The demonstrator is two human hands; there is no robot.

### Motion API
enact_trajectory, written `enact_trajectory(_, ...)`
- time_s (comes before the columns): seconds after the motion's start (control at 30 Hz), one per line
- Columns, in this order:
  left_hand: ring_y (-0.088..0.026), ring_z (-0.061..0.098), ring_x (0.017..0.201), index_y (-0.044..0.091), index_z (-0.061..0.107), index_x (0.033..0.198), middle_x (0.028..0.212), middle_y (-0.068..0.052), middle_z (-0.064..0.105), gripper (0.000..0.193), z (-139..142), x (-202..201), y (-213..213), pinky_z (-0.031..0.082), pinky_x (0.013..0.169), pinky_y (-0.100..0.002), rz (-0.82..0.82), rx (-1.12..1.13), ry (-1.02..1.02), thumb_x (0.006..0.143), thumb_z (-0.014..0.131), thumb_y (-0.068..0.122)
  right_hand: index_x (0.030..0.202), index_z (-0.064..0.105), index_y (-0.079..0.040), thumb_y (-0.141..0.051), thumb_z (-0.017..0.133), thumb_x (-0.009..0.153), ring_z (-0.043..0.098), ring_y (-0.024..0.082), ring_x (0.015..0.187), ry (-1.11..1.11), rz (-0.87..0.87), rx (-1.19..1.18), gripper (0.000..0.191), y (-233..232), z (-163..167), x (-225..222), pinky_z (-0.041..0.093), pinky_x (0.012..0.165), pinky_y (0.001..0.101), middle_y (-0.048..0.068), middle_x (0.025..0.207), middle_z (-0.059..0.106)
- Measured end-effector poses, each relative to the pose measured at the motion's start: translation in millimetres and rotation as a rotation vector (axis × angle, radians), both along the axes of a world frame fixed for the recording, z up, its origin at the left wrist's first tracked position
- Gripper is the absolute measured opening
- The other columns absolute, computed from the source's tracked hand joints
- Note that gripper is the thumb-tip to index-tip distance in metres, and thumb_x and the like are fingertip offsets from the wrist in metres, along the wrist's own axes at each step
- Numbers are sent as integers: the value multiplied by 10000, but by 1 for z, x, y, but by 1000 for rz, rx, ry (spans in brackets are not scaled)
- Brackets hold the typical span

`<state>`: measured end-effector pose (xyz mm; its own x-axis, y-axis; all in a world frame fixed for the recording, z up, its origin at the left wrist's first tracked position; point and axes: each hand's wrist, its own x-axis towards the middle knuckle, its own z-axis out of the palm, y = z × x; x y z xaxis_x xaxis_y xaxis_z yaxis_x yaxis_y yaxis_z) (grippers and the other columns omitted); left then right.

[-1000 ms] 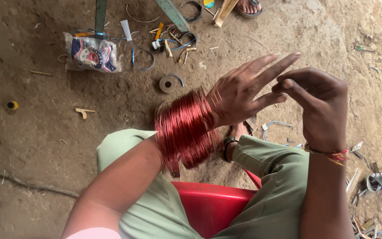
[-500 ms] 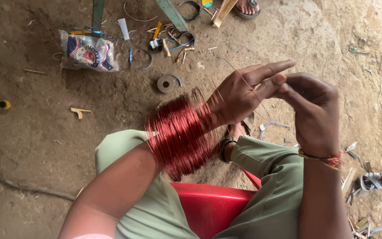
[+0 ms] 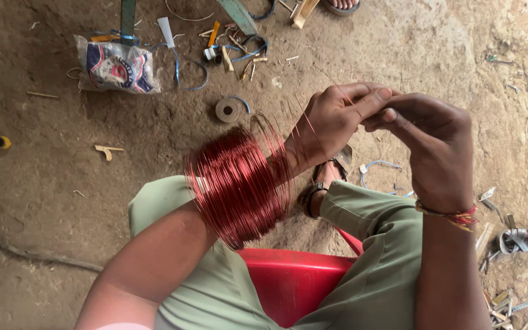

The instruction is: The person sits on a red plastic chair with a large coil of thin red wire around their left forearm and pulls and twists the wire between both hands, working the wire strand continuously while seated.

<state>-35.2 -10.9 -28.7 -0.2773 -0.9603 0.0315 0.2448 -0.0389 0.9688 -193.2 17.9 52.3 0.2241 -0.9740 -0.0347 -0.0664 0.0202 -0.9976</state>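
Nearest to me is the red plastic seat (image 3: 288,281), with green-trousered knees on either side of it. Just above the seat I have the coil of red enamelled wire (image 3: 239,183), my landmark: it is looped around my left forearm like a thick stack of bangles, ring axis running along the arm, a few strands splaying loose on the wrist side.

Beyond the coil, up and to its right, my left hand (image 3: 331,119) meets my right hand (image 3: 426,146). The left grip is closed, thumb and fingertips pinched together on what looks like a fine strand led up from the coil; the strand is too thin to trace all the way. The right grip is pressed together too, its fingertips touching the left's at the same spot. So the wire lies behind the left hand, back along its own arm, and the left hand is far the nearer to the coil; the right comes in from the coil's far right.

Below the hands, right of the coil, a sandalled foot (image 3: 325,183) rests on the dirt floor (image 3: 50,201).

Farther out, above the coil, a small tape roll (image 3: 228,110) lies on the floor. Well up and left sits a crumpled printed packet (image 3: 116,67), with scattered scraps and blue wire loops (image 3: 233,46) near it. Nothing stands between the hands and the coil.
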Motion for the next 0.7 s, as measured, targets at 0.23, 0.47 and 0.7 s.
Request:
enact_trajectory(0.23,-78,725,821,47,761,1216,907,-29,792,429,-10,-8,-3,611,760,-241,14,43,13,1028,584,390,1164,699,94,47,676,1043,730,208,983,60,34,-35,131,-1,6,-1,594,928,313,165,1067,737)
enact_trajectory(0.47,-140,705,925,22,713,1333,990,-89,764,557,1,-8,-3,602,849,-282,-61,63,113,1043,575,477,1129,698,98,65,718,1040,716,174,931,77,15,-81,96,1,2,-3,593,906,282,145,1005,730)
enact_trajectory(0.7,-244,638,1226,37,503,1525,1415,-101,642,1008,32,24,8,530,1027,-400,-139,51,137,893,434,819,1170,707,72,35,704,1086,743,186,874,-12,-232,-162,92,-8,-6,-19,623,856,279,132,982,742)
